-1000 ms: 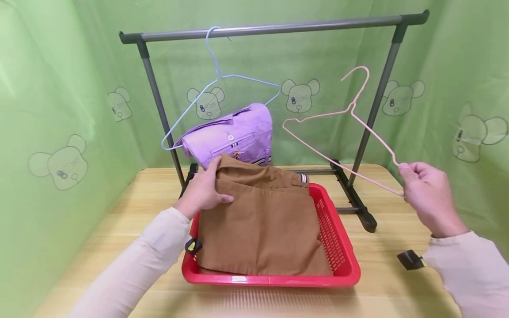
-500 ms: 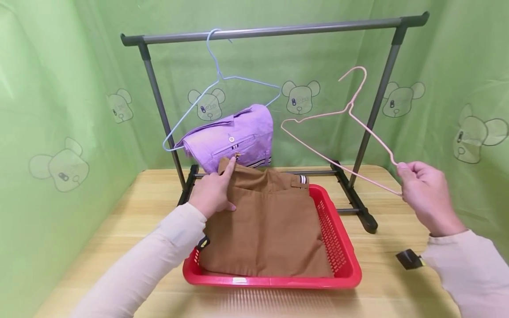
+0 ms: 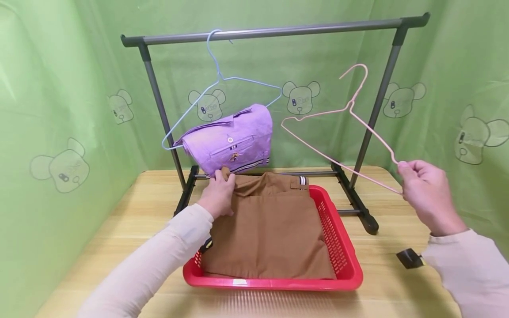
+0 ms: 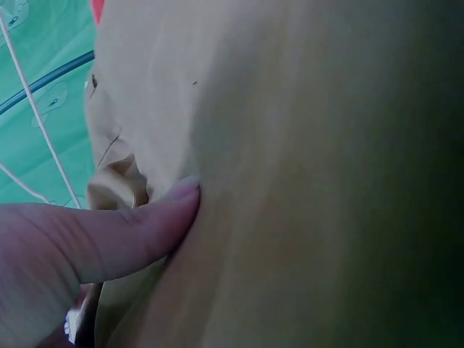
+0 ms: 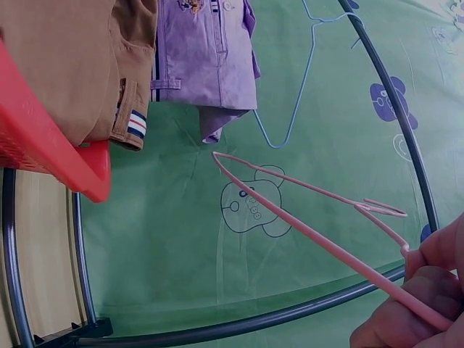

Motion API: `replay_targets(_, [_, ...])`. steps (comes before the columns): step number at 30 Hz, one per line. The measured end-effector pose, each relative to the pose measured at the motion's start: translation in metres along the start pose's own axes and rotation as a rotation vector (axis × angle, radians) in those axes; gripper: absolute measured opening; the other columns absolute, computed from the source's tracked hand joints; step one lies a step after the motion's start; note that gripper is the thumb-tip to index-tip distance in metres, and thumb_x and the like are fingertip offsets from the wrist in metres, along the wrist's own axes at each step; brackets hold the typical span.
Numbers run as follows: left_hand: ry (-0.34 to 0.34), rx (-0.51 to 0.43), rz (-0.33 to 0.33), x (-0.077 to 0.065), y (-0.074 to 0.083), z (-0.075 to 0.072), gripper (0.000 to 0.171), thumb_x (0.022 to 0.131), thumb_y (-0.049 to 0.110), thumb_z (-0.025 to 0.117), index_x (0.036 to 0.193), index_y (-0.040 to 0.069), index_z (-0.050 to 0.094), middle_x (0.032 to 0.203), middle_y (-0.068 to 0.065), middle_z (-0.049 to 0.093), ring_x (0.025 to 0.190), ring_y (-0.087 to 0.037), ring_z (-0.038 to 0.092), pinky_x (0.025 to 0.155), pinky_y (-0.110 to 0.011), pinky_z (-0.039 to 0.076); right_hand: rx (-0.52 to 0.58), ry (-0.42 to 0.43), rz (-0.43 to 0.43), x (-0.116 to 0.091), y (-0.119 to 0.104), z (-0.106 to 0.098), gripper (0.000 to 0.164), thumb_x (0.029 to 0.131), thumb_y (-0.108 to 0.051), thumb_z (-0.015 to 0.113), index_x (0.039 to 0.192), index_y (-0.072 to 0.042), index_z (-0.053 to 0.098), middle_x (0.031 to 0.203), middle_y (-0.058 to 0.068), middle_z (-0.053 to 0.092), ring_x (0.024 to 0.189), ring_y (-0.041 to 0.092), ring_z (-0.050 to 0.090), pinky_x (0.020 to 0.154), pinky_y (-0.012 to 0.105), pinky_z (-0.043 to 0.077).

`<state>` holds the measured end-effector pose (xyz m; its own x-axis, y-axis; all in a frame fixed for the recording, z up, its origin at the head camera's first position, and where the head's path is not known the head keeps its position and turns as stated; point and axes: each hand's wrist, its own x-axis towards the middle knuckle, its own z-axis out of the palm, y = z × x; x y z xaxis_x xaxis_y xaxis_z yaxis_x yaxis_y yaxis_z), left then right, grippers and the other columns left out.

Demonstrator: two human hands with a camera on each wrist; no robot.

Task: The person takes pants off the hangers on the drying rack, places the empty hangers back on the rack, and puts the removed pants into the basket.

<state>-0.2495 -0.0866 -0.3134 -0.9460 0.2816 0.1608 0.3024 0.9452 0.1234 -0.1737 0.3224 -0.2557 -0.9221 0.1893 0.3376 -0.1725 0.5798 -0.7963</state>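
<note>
Left hand (image 3: pixel 218 194) pinches far corner of folded brown cotton garment (image 3: pixel 270 229) in red plastic basket (image 3: pixel 342 247). Right hand (image 3: pixel 425 194) pinches pink wire hanger (image 3: pixel 342 145) aloft, clear of grey metal rail (image 3: pixel 274 31).

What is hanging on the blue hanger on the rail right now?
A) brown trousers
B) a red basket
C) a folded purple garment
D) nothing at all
C: the blue hanger hooked over the rail carries a folded purple garment, while the brown garment lies in the red basket under the left hand, and the right hand holds a bare pink hanger.
</note>
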Motion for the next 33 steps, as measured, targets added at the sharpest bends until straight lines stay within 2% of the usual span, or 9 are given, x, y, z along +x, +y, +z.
replay_targets(3, [0.021,0.019,0.012,0.001,0.001,0.003,0.083,0.051,0.013,0.096,0.114,0.002,0.044,0.113,-0.026,0.039,0.096,-0.044,0.053,0.061,-0.047,0.055,0.005,0.003,-0.004,0.000,0.002,0.000,0.025,0.104,-0.027,0.042,0.095,-0.009,0.056,0.061,-0.002,0.047,0.047,0.012,0.039,0.038,0.028,0.032])
replay_targets(7, [0.016,0.035,-0.015,0.002,0.002,0.005,0.102,0.049,0.010,0.096,0.134,0.007,0.041,0.117,-0.024,0.041,0.096,-0.042,0.055,0.055,-0.046,0.053,0.003,0.009,-0.006,0.001,0.003,0.001,0.025,0.104,-0.028,0.042,0.095,-0.009,0.057,0.061,-0.002,0.048,0.049,0.013,0.040,0.039,0.028,0.032])
replay_targets(10, [0.003,0.056,-0.032,0.004,0.003,0.008,0.107,0.048,0.010,0.096,0.138,0.009,0.038,0.117,-0.022,0.042,0.096,-0.041,0.056,0.052,-0.046,0.052,-0.012,0.016,-0.003,0.001,0.004,0.002,0.026,0.104,-0.029,0.043,0.094,-0.010,0.057,0.061,-0.002,0.048,0.049,0.014,0.041,0.040,0.029,0.033])
replay_targets(13, [-0.001,0.093,-0.030,0.005,0.005,0.013,0.093,0.048,0.012,0.097,0.124,0.005,0.043,0.112,-0.020,0.043,0.091,-0.040,0.058,0.050,-0.045,0.053,-0.028,0.022,-0.001,0.002,0.004,0.003,0.026,0.104,-0.030,0.043,0.094,-0.011,0.058,0.061,-0.002,0.048,0.050,0.014,0.041,0.041,0.029,0.033])
replay_targets(18, [-0.003,0.134,-0.040,0.005,0.008,0.023,0.070,0.054,0.008,0.092,0.106,0.008,0.046,0.104,-0.018,0.044,0.083,-0.039,0.059,0.045,-0.048,0.051,-0.034,0.019,-0.002,0.003,0.005,0.005,0.027,0.104,-0.030,0.043,0.094,-0.009,0.057,0.062,-0.002,0.049,0.051,0.014,0.041,0.042,0.029,0.033])
replay_targets(22, [0.066,0.194,-0.027,0.001,0.012,0.033,0.030,0.081,0.008,0.073,0.101,0.009,0.051,0.096,-0.019,0.046,0.071,-0.037,0.060,0.043,-0.054,0.049,-0.030,0.014,-0.003,0.003,0.006,0.007,0.028,0.104,-0.030,0.042,0.094,-0.008,0.057,0.062,-0.002,0.048,0.051,0.014,0.041,0.042,0.029,0.033])
replay_targets(25, [0.109,0.257,-0.002,-0.003,0.014,0.037,0.005,0.094,0.010,0.055,0.099,0.009,0.055,0.092,-0.022,0.048,0.066,-0.037,0.060,0.044,-0.056,0.049,-0.042,0.010,-0.001,0.004,0.006,0.008,0.027,0.104,-0.031,0.042,0.095,-0.010,0.057,0.062,-0.002,0.048,0.051,0.014,0.041,0.042,0.029,0.033])
replay_targets(28, [0.092,0.303,0.023,-0.006,0.015,0.037,0.007,0.095,0.009,0.053,0.101,0.009,0.057,0.093,-0.025,0.049,0.066,-0.037,0.061,0.047,-0.057,0.051,-0.049,0.005,0.001,0.005,0.005,0.010,0.026,0.104,-0.031,0.042,0.096,-0.012,0.057,0.062,-0.002,0.048,0.051,0.014,0.041,0.042,0.029,0.033])
replay_targets(33, [0.057,0.309,0.032,-0.007,0.014,0.040,0.015,0.094,0.010,0.055,0.109,0.012,0.053,0.092,-0.020,0.049,0.063,-0.036,0.062,0.049,-0.054,0.052,0.018,-0.018,0.011,0.006,0.005,0.013,0.022,0.104,-0.029,0.043,0.096,-0.015,0.057,0.059,-0.003,0.047,0.048,0.013,0.040,0.039,0.028,0.032])
